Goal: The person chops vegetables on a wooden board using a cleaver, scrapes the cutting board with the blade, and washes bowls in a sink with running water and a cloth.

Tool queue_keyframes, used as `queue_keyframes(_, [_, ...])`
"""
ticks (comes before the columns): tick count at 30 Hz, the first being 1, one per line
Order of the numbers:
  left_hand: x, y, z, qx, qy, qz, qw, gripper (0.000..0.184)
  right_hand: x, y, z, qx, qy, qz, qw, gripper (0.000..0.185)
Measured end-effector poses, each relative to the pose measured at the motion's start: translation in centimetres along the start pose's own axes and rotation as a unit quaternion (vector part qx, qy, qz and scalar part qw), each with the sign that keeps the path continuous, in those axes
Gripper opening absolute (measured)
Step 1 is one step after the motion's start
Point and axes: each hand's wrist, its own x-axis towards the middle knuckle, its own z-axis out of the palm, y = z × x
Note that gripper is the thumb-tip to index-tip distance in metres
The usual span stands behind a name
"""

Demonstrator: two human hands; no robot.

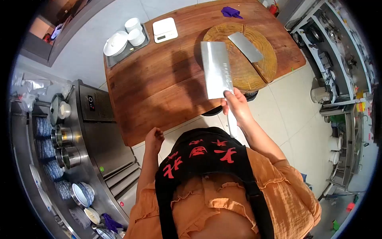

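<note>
My right hand grips a cleaver by its pale handle, the thumb at the base of the blade. The broad blade points away from me, its flat face turned up, above the edge of a round wooden chopping block. On that block lies a second cleaver, its handle not visible. My left hand hangs near the front edge of the wooden table, fingers curled in, with nothing visible in it.
At the table's far left, a grey tray carries white dishes, beside a white kitchen scale. A purple cloth lies at the back. Steel cabinets with stacked bowls and pots stand left; metal shelves stand right.
</note>
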Motion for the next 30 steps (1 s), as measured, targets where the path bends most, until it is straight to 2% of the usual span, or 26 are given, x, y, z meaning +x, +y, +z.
queue_keyframes(2, [-1.0, -1.1, -1.6, -0.074, 0.012, -0.007, 0.997, 0.016, 0.8, 0.1, 0.8, -0.014, -0.041, 0.017, 0.999, 0.017])
queue_keyframes(4, [-1.5, -2.4, -2.8, -0.159, 0.011, -0.003, 0.987, 0.017, 1.0, -0.3, 2.4, -0.093, -0.042, 0.026, 0.994, 0.025])
queue_keyframes(5, [-1.0, -3.8, -4.1, -0.217, 0.006, -0.012, 0.976, 0.017, 1.7, 0.0, 2.3, -0.147, -0.088, 0.036, 0.985, 0.035])
queue_keyframes(6, [-1.1, -5.2, -4.7, -0.244, 0.022, 0.004, 0.969, 0.017, 2.6, 1.4, 1.9, -0.167, -0.125, -0.001, 0.978, 0.042])
queue_keyframes(7, [-2.2, -5.5, -4.3, -0.246, 0.037, 0.008, 0.968, 0.018, 3.5, 2.1, 1.3, -0.269, -0.142, 0.029, 0.952, 0.050])
queue_keyframes(9, [-4.1, -6.3, -3.6, -0.254, 0.058, 0.010, 0.966, 0.018, 4.8, 5.3, 1.0, -0.425, -0.171, -0.155, 0.875, 0.055])
queue_keyframes(10, [-4.7, -6.9, -3.7, -0.258, 0.062, 0.005, 0.964, 0.018, 5.8, 6.8, 0.8, -0.527, -0.173, -0.202, 0.807, 0.057])
queue_keyframes(11, [-5.4, -7.5, -3.7, -0.267, 0.083, 0.008, 0.960, 0.017, 6.6, 8.0, 0.8, -0.563, -0.202, -0.208, 0.774, 0.057])
queue_keyframes(12, [-5.5, -8.4, -4.5, -0.272, 0.064, 0.007, 0.960, 0.016, 6.6, 8.1, 2.2, -0.608, -0.210, -0.184, 0.743, 0.054])
queue_keyframes(14, [-7.3, -8.3, -5.4, -0.290, 0.090, 0.007, 0.953, 0.016, 8.5, 11.9, 2.1, -0.613, -0.239, -0.274, 0.701, 0.052])
queue_keyframes(16, [-8.1, -8.8, -8.5, -0.292, 0.104, 0.036, 0.950, 0.018, 8.9, 13.2, 4.3, -0.668, -0.247, -0.251, 0.656, 0.052])
queue_keyframes(17, [-8.5, -8.9, -10.5, -0.297, 0.103, 0.049, 0.948, 0.019, 9.1, 13.4, 5.7, -0.705, -0.246, -0.191, 0.637, 0.051])
queue_keyframes(20, [-10.5, -8.3, -16.2, -0.364, 0.131, 0.073, 0.919, 0.018, 11.3, 17.6, 6.3, -0.699, -0.208, -0.283, 0.623, 0.043])
queue_keyframes(22, [-13.4, -6.6, -19.9, -0.387, 0.174, 0.066, 0.903, 0.018, 12.4, 19.3, 6.2, -0.616, -0.171, -0.165, 0.751, 0.041])
queue_keyframes(23, [-12.9, -7.6, -23.7, -0.404, 0.153, 0.075, 0.899, 0.017, 11.6, 19.3, 7.9, -0.627, -0.132, -0.121, 0.758, 0.040])
queue_keyframes(25, [-13.9, -5.8, -27.2, -0.376, 0.194, 0.061, 0.904, 0.018, 9.7, 19.1, 12.1, -0.642, -0.055, -0.031, 0.764, 0.037])
queue_keyframes(26, [-13.9, -5.0, -29.1, -0.364, 0.194, 0.060, 0.909, 0.019, 11.0, 20.9, 10.0, -0.731, -0.061, -0.117, 0.670, 0.037])
queue_keyframes(29, [-12.6, -0.1, -32.6, -0.309, 0.156, 0.045, 0.937, 0.019, 10.5, 22.0, 11.1, -0.790, -0.032, -0.079, 0.607, 0.040])
queue_keyframes(30, [-11.1, 1.2, -33.9, -0.281, 0.095, 0.054, 0.954, 0.018, 10.6, 21.9, 12.2, -0.720, 0.014, 0.018, 0.694, 0.048])
